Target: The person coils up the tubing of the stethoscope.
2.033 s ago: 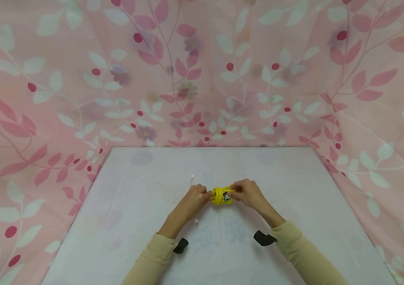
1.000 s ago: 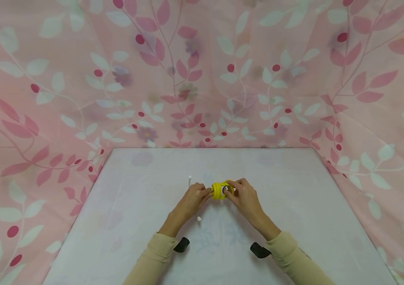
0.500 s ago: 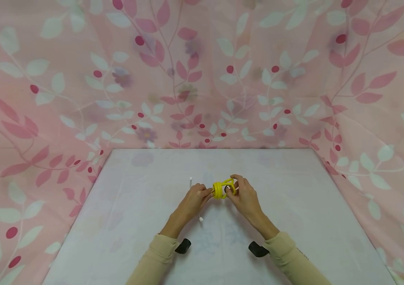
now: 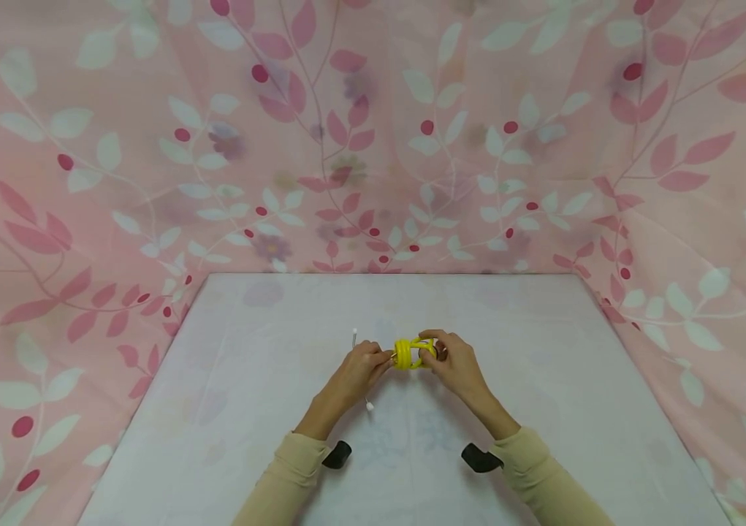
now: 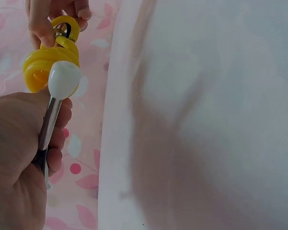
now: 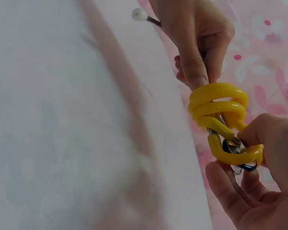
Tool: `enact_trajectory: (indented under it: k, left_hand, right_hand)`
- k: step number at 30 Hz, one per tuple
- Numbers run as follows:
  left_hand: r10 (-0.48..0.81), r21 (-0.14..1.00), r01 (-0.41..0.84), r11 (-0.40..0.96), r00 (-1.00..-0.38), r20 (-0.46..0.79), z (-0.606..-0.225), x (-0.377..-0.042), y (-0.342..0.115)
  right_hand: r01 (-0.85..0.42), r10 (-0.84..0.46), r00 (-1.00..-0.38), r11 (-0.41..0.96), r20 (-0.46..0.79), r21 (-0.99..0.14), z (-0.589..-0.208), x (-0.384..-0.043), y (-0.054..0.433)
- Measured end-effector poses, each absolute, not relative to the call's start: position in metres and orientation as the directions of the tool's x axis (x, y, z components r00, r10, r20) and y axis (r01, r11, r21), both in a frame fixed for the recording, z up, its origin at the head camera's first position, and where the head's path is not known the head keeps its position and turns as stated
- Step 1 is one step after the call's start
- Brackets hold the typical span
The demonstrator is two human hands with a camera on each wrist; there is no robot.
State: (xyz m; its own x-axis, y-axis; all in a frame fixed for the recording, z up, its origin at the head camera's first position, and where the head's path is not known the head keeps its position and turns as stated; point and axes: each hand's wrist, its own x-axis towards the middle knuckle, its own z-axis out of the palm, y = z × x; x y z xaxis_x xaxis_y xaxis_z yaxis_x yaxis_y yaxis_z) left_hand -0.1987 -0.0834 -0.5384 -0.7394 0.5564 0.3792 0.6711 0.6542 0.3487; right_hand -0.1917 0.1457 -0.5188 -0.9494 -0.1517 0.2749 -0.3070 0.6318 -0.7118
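A glossy yellow tube (image 4: 402, 353), wound in a coil, hangs above the table between both hands. My left hand (image 4: 363, 367) grips a thin metal rod (image 5: 49, 122) with white rounded end caps (image 5: 63, 80), just left of the coil. In the head view, a cap shows on either side of that hand. The right hand (image 4: 458, 367) holds the loop at the coil's right end between thumb and fingers. Inside this loop, the right wrist view shows shiny metal and dark round parts (image 6: 233, 147), partly hidden by fingers. Metal also runs through the coil.
A pale cloth-covered table (image 4: 267, 380) lies below the hands. Pink leaf-patterned fabric (image 4: 373, 183) rises behind and at both sides. Black wrist-worn pieces (image 4: 338, 454) stick out inward from both beige sleeves (image 4: 303, 447).
The right hand has shifted from the coil's upper right edge to around its right end loop, whose opening now shows more. My left hand keeps its grip, almost in place.
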Motion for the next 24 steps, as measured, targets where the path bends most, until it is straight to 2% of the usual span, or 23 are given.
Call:
enact_trajectory:
  k: [7,15,19,24]
  left_hand:
    - [0.602,0.346,0.699,0.626,-0.715,0.356,-0.544,-0.201,-0.091]
    - [0.654,0.351,0.746,0.567,-0.666,0.359,-0.543,-0.205,-0.091]
    - [0.683,0.314,0.783,0.537,-0.622,0.382,-0.540,-0.206,-0.089]
    - [0.692,0.288,0.786,0.547,-0.618,0.374,-0.534,-0.208,-0.091]
  right_hand:
    - [-0.433,-0.310,-0.901,0.678,0.302,-0.594,-0.520,-0.191,0.153]
    - [-0.533,-0.506,-0.837,0.669,0.208,-0.517,-0.518,-0.194,0.159]
    - [-0.562,-0.539,-0.819,0.679,0.199,-0.472,-0.514,-0.196,0.161]
    - [-0.605,-0.564,-0.790,0.656,0.239,-0.452,-0.511,-0.199,0.165]
